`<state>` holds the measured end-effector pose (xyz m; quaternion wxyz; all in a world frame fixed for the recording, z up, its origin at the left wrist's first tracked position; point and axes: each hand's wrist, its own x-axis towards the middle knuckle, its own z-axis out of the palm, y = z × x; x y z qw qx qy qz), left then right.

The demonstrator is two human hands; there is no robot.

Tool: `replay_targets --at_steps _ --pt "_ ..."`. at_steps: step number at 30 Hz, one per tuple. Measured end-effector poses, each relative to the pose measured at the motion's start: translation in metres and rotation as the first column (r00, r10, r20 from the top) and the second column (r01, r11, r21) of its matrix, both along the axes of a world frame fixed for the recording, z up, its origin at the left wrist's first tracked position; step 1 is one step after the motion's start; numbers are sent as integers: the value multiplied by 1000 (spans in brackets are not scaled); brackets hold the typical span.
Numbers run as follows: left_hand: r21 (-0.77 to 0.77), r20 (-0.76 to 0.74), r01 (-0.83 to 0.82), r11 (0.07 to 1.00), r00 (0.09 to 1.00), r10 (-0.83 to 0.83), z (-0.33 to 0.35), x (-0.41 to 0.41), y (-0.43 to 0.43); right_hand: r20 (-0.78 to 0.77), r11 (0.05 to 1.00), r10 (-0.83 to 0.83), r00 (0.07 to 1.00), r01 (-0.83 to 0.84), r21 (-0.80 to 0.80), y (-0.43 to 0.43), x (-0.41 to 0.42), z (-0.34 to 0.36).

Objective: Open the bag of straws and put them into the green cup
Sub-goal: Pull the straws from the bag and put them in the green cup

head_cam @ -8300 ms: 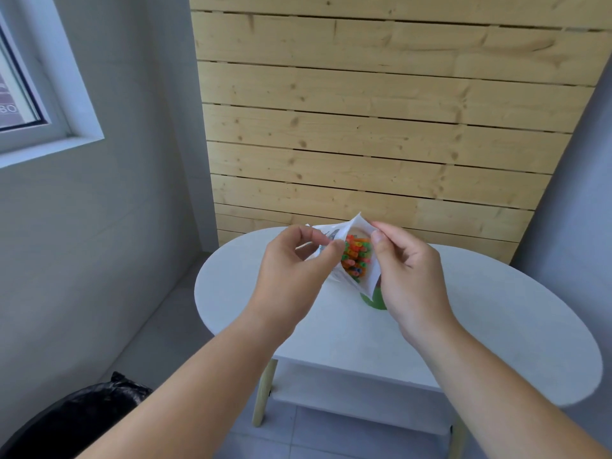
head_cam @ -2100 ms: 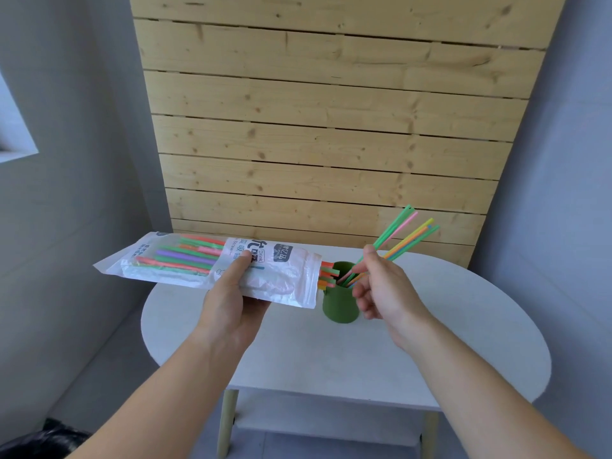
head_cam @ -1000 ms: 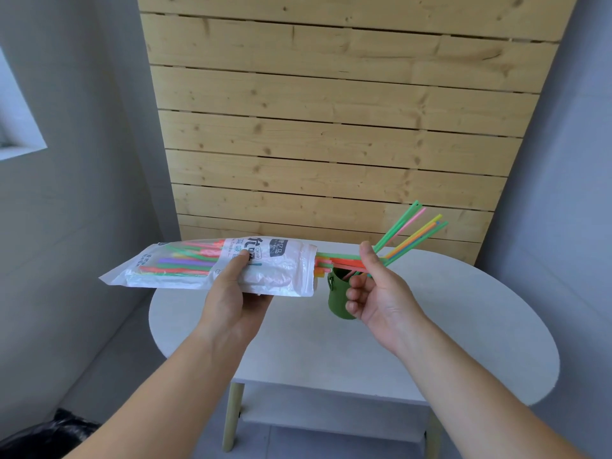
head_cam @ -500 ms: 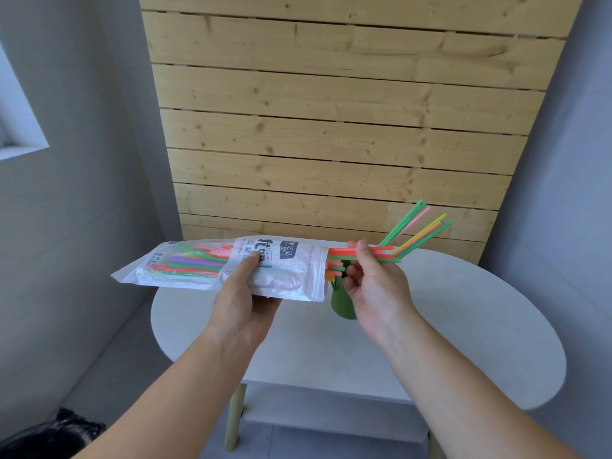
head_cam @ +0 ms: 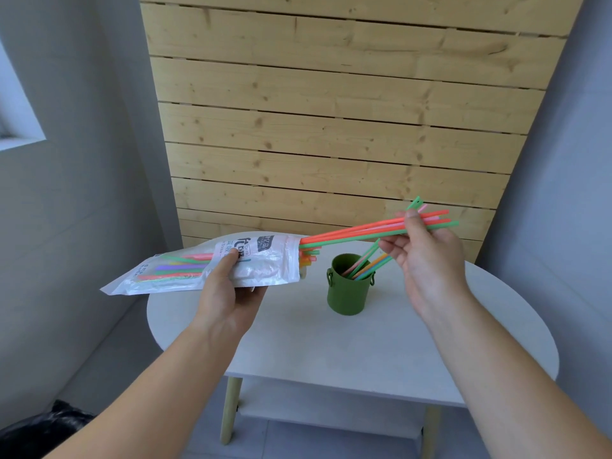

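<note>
Head view, left grip (head_cam: 228,293) curled round crinkly plastic bag (head_cam: 185,274), right grip (head_cam: 427,256) pinching thin straws (head_cam: 357,231), cylindrical green cup (head_cam: 346,294)

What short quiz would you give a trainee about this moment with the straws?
1. Fill in: the right hand pinches a bunch of straws whose other ends sit inside the ____.
2. Which hand holds the bag? A: the left hand. B: the right hand. C: neither, it lies flat on the table.
3. True or false: the green cup stands empty.

Key: 1 bag; 2 A; 3 false, several straws lean in it.
</note>
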<state>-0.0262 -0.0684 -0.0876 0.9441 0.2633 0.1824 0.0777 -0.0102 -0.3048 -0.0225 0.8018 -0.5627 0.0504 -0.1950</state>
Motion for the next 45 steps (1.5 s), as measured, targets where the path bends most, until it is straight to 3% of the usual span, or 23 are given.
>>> replay_targets --at_steps 9,14,19,23,31,45 --pt "28 -20 -27 999 999 27 -9 5 3 44 976 -142 989 148 -157 -43 2 15" --pt "49 -32 -15 999 999 16 -13 5 0 100 903 -318 943 333 -271 -59 3 17" --pt "51 -11 15 999 1000 -15 -11 4 -7 150 834 -342 928 373 -406 -60 6 9" --pt "61 4 32 998 999 -32 -9 3 -9 133 757 -343 930 358 -548 -56 14 -3" --pt "120 32 74 990 996 -79 -10 0 -11 -6 746 -230 973 173 -643 -37 30 -27" --pt "126 61 88 988 993 -97 -6 -2 -8 -149 823 -164 975 52 -565 -30 35 -55"
